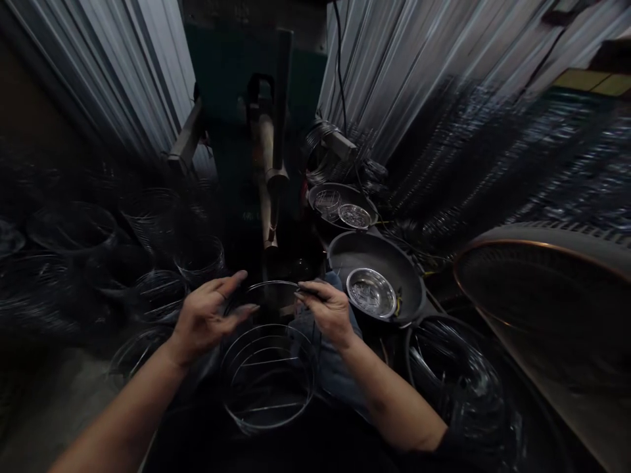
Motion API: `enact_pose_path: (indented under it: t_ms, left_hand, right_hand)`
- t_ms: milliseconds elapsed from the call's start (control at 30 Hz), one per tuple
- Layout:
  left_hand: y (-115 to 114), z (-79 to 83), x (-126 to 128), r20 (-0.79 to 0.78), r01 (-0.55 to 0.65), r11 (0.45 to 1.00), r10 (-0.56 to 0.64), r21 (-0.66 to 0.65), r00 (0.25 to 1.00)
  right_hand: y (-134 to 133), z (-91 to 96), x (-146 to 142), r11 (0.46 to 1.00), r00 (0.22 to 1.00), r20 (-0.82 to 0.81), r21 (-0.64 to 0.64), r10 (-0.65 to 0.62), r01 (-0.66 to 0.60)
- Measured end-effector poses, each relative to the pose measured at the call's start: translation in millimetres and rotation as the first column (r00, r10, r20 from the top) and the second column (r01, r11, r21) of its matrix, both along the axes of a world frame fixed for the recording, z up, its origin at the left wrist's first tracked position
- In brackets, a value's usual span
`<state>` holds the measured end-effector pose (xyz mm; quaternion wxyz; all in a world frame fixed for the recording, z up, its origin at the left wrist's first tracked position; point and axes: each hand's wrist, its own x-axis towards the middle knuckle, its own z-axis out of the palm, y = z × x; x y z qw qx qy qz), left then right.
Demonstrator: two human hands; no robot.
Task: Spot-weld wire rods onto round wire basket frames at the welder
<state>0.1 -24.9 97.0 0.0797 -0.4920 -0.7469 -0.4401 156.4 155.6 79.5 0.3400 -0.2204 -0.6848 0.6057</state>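
A thin wire ring (273, 282) stretches between my hands, partly lost in the dark. My right hand (328, 312) pinches its right side between thumb and fingers. At the ring's left side my left hand (204, 318) has its thumb and index finger spread apart, with nothing visible gripped between them. Below both hands, over my lap, lies a round wire frame (270, 427) with straight cross wires. A machine with an upright bar and a rod (267, 151) stands straight ahead, just beyond the ring.
To the right, a dark round pan (338, 246) holds a metal bowl (372, 293) of short wire pieces. Behind it another pan (315, 188) carries a second bowl (355, 215). Coiled wire (458, 368) lies at lower right. Round wire frames (200, 259) are piled at left.
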Motion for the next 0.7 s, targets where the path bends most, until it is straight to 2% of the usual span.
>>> enact_pose_path:
  t_ms: [67, 133, 200, 300, 367, 433, 500, 600, 700]
  left_hand:
    - [0, -7.0, 1, -0.269, 0.004, 1.0, -0.007, -0.01, 0.963]
    - [-1, -12.6, 1, -0.395, -0.015, 1.0, 0.01, -0.01, 0.919]
    - [-3, -16.7, 0, -0.4, -0.015, 1.0, 0.015, 0.001, 0.916]
    - [-4, -20.1, -5, -0.236, -0.035, 0.999, 0.038, 0.014, 0.971]
    - [2, -20.2, -11, -0.05, -0.078, 0.997, 0.077, -0.027, 0.996]
    - [13, -18.1, -20, 0.169, -0.114, 0.987, 0.133, -0.117, 0.977]
    - [23, -14.4, -26, 0.354, -0.134, 0.968, 0.203, -0.211, 0.913]
    - [28, -12.0, -26, 0.482, -0.159, 0.957, 0.261, -0.243, 0.836]
    - [18, -23.6, -10, 0.556, -0.128, 0.963, 0.243, -0.237, 0.795]
  right_hand:
    - [0, 0.7, 1, 0.999, 1.0, 0.027, -0.045, 0.007, -0.006]
    - [3, 0.8, 3, 0.977, 0.995, 0.033, -0.196, 0.09, -0.082]
    - [10, -0.2, 9, 0.888, 0.974, -0.024, -0.406, 0.226, -0.217]
    - [22, -3.8, 19, 0.712, 0.922, -0.134, -0.599, 0.362, -0.367]
    - [26, -5.9, 23, 0.647, 0.903, -0.163, -0.648, 0.397, -0.401]
    - [24, -6.2, 23, 0.604, 0.897, -0.18, -0.684, 0.404, -0.409]
    - [19, -5.0, 18, 0.564, 0.904, -0.189, -0.728, 0.383, -0.39]
    - [11, -4.5, 9, 0.535, 0.936, -0.144, -0.788, 0.322, -0.306]
    - [6, -9.5, 3, 0.541, 0.973, -0.084, -0.819, 0.216, -0.191]
